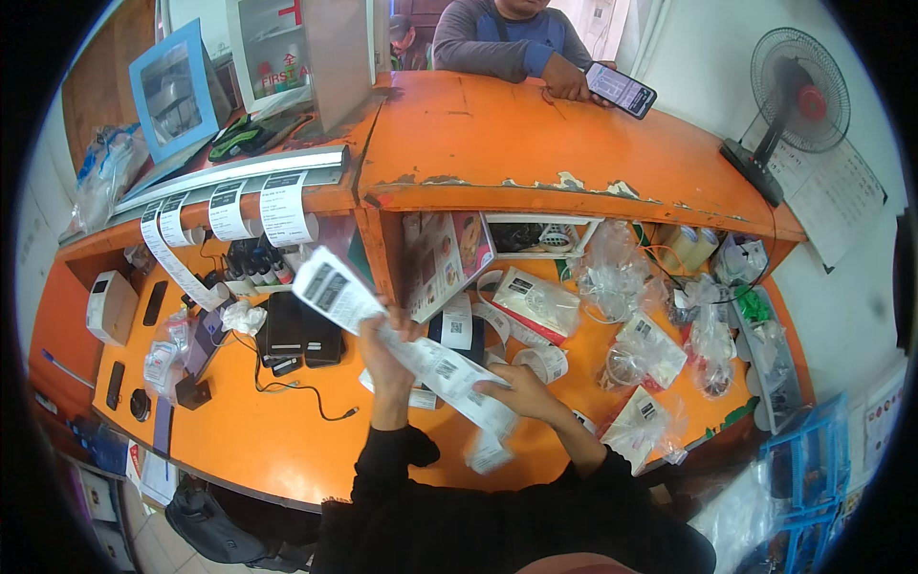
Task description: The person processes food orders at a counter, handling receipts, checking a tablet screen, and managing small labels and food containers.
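Note:
A long printed paper receipt (445,369) stretches slantwise between my two hands above the orange counter. My left hand (386,351) grips its upper stretch, and the far end points up toward the shelf. Lower down the strip, my right hand (527,391) pinches it between thumb and fingers, with a blurred curled tail hanging below. Just beyond my hands stands a dark receipt printer (457,330), partly hidden by paper coming over it. Curled receipts (543,362) lie to its right, beside a paper packet (536,301) with a printed label.
Several receipts (285,204) hang from a metal ticket rail (237,168). Labelled plastic bags (645,351) crowd the right side. Black tablets (297,330) and a cable (315,391) lie left. Across the raised orange ledge (495,136), a person holds a phone (621,90) near a fan (796,93).

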A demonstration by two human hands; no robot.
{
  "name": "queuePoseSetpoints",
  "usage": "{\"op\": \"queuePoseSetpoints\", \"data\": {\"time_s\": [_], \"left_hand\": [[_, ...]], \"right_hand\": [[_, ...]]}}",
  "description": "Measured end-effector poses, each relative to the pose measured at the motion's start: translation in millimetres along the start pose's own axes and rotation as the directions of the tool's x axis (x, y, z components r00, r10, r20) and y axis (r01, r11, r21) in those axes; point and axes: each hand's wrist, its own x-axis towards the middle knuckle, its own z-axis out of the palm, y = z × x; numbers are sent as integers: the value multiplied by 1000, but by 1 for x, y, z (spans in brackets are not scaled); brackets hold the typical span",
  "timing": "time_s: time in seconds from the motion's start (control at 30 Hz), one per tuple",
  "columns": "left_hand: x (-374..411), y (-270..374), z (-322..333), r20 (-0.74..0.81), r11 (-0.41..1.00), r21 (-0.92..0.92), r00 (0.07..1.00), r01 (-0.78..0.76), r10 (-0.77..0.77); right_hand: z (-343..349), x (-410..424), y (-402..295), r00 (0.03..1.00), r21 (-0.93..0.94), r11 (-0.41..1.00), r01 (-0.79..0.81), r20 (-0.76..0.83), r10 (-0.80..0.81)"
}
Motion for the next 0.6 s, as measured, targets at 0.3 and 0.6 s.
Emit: {"op": "queuePoseSetpoints", "data": {"time_s": [0.3,0.6], "left_hand": [[17,32,0,62,963,-53,961,-265,268],[19,33,1,-70,959,196,972,-205,223]], "right_hand": [[-12,-25,30,997,45,998,-38,-71,41],[-35,-47,17,966,8,999,-37,-257,37]]}}
